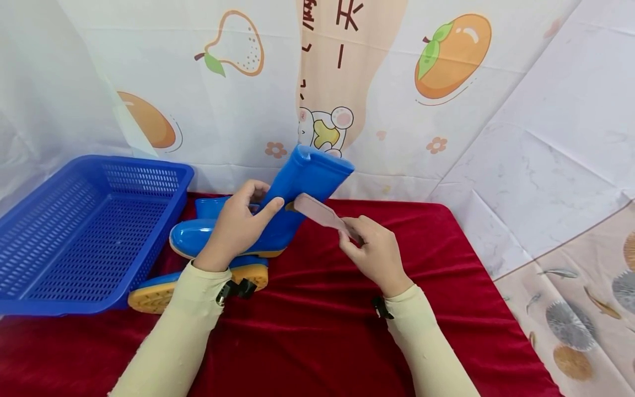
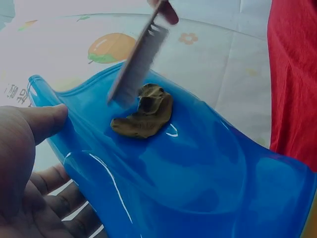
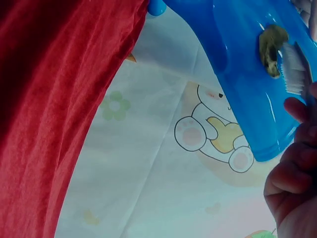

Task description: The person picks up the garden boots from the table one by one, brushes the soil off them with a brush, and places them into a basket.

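Blue boot (image 1: 290, 184) in your left hand (image 1: 240, 223), brush (image 1: 319, 211) in your right hand (image 1: 374, 251)

Pale yellow sleeves (image 1: 168, 331) reach in from your side, each with a black device (image 1: 381, 307) at the wrist; beyond them your right fingers curl round the brush handle, grasping it, with the brush's flat back turned towards the head camera; your left hand grasps the boot by its shaft, thumb laid on one face and fingers behind. That boot leans above the red cloth (image 1: 307, 342), its opening up and to the right, its toe pointing left; on its shaft sticks a brown lump (image 2: 148, 119); the pale bristles (image 3: 292, 69) stand just beside that lump, though whether they touch it I cannot tell. Partly hidden by your left forearm, a second boot (image 1: 159, 298) lies on the cloth, showing its yellow sole; another blue piece (image 1: 208, 206) shows behind the held boot's toe, too covered to make out. On your left, a blue basket (image 1: 64, 306) with slotted sides stands near the boots; farthest off hangs a white curtain (image 1: 377, 88), printed with orange fruit, small flowers, dark lettering and a cartoon bear (image 1: 342, 118).
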`<action>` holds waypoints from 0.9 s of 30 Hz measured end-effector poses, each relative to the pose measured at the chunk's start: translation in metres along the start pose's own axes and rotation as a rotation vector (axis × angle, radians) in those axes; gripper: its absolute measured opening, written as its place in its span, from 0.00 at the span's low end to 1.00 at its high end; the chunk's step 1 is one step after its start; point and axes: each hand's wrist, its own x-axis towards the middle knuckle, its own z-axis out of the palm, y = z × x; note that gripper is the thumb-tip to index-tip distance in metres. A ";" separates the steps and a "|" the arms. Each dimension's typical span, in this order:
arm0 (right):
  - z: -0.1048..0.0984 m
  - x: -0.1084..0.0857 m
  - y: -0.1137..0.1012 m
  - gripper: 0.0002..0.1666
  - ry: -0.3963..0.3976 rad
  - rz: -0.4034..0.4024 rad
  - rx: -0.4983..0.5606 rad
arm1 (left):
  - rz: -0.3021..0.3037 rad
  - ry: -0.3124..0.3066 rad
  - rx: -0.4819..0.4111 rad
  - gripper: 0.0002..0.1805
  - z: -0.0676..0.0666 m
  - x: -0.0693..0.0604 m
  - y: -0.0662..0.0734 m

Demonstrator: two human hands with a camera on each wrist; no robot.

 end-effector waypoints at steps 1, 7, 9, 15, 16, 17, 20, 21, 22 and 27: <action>0.001 0.000 0.000 0.11 -0.005 -0.010 0.002 | 0.002 -0.008 0.001 0.27 0.001 0.000 0.001; 0.002 0.000 -0.002 0.14 -0.041 -0.029 0.018 | 0.005 -0.025 0.025 0.26 0.006 -0.001 0.006; 0.003 -0.001 -0.003 0.14 -0.038 -0.024 0.012 | 0.008 -0.017 0.025 0.26 0.007 -0.001 0.006; 0.002 -0.001 -0.001 0.10 0.006 0.015 -0.043 | 0.005 0.032 0.009 0.26 0.003 0.000 0.002; 0.002 -0.002 -0.001 0.09 0.011 0.019 -0.051 | 0.002 0.038 0.008 0.25 0.002 0.000 0.002; 0.002 -0.001 -0.001 0.09 0.013 0.024 -0.054 | -0.003 0.042 0.006 0.25 0.001 0.001 0.001; 0.001 -0.001 -0.001 0.08 0.018 0.038 -0.043 | -0.012 0.047 0.003 0.26 0.000 0.001 0.000; 0.001 -0.001 -0.001 0.08 0.023 0.040 -0.034 | -0.013 0.044 0.004 0.26 0.000 0.001 0.000; 0.001 -0.001 -0.001 0.08 0.027 0.040 -0.023 | -0.013 0.040 0.008 0.26 0.000 0.001 0.000; 0.002 0.000 -0.003 0.10 0.024 0.002 0.032 | 0.009 -0.011 0.035 0.26 0.002 0.000 0.002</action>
